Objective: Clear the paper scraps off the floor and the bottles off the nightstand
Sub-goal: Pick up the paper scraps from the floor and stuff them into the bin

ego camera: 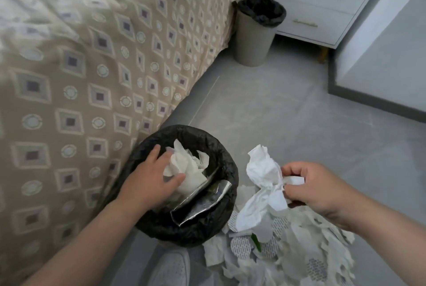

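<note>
A crumpled white paper scrap (262,170) hung pinched in the right hand (315,188), fingers closed on it. Beneath that hand a heap of torn paper scraps (299,248) covered the floor (265,105). The left hand (152,179), fingers spread and loosely curled, pressed a wad of paper (186,165) into the black-lined bin (221,216) just left of the right hand. The bed (92,66) edged the bin's far left side. Ahead of both hands the floor lay open up to a second bin (253,38) and the nightstand (322,2).
</note>
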`<state>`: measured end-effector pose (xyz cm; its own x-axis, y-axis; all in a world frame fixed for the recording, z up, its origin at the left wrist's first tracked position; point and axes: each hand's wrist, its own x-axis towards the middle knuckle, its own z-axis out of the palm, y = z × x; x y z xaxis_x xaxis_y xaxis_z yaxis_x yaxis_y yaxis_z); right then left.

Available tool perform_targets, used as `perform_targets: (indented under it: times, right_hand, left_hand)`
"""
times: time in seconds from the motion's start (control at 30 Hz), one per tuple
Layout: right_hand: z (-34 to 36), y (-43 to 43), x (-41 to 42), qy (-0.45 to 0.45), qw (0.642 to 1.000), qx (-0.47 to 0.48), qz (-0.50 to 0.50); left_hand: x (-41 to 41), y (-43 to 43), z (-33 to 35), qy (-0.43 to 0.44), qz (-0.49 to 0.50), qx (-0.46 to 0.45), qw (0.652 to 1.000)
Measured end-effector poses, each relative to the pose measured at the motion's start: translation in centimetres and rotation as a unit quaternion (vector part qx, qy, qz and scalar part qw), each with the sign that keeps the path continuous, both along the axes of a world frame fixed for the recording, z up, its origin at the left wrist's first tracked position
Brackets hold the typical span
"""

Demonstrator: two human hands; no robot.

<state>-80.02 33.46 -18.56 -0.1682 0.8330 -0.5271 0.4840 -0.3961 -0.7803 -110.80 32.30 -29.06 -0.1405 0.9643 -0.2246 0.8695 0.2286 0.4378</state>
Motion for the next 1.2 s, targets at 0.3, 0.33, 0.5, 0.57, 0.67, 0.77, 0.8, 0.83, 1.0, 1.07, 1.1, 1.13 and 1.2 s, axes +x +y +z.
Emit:
perform_targets:
  times: [0.3, 0.33, 0.5, 0.57, 0.67, 0.77, 0.8, 0.83, 1.0, 1.07, 1.1, 1.13, 1.2]
  right_hand:
    - [-2.4, 3.2, -10.0, 0.004, 0.998, 0.066, 0.022]
    - [-2.8, 3.5, -11.3, -0.007, 0.997, 0.075, 0.033]
    - [-5.6, 5.2, -16.2, -0.062, 0.990, 0.069, 0.104]
    - [-6.9, 5.5, -17.0, -0.099, 0.984, 0.052, 0.138]
    - [-8.4, 5.4, -17.0, -0.214, 0.956, 0.109, 0.171]
    - [-9.5, 4.6, -17.0, -0.247, 0.933, 0.196, 0.173]
    - [-9.8, 4.4, -17.2, -0.246, 0.929, 0.200, 0.191]
    - [-10.3, 4.3, -17.4, -0.248, 0.923, 0.192, 0.224]
    - [-11.6, 3.9, -18.5, -0.311, 0.851, 0.035, 0.422]
    - [-11.2, 3.5, -18.3, -0.305, 0.852, 0.027, 0.425]
    - [-10.6, 3.3, -17.9, -0.299, 0.857, 0.044, 0.417]
    - [-9.8, 3.1, -17.4, -0.295, 0.860, 0.073, 0.410]
    - [-7.7, 2.9, -15.4, -0.279, 0.865, 0.152, 0.387]
  left_hand:
    - [-4.3, -5.6, -4.4, -0.038, 0.052, 0.068, 0.996]
    - [-4.3, -5.7, -4.6, -0.052, 0.053, 0.078, 0.994]
    - [-4.1, -5.7, -4.9, -0.090, 0.055, 0.110, 0.988]
    - [-4.1, -5.7, -5.2, -0.099, 0.058, 0.113, 0.987]
    - [-4.2, -5.7, -5.4, -0.104, 0.055, 0.120, 0.986]
    - [-4.4, -5.6, -5.5, -0.107, 0.046, 0.129, 0.985]
    - [-4.5, -5.7, -5.6, -0.106, 0.044, 0.128, 0.985]
    - [-4.5, -5.8, -5.7, -0.105, 0.043, 0.129, 0.985]
    - [-4.6, -5.9, -5.7, -0.106, 0.037, 0.126, 0.986]
    - [-4.5, -5.7, -5.4, -0.105, 0.035, 0.117, 0.987]
    - [-4.5, -5.6, -5.2, -0.100, 0.034, 0.115, 0.988]
    - [-4.5, -5.5, -4.8, -0.093, 0.034, 0.117, 0.988]
    - [-4.0, -5.1, -3.2, -0.079, 0.029, 0.131, 0.988]
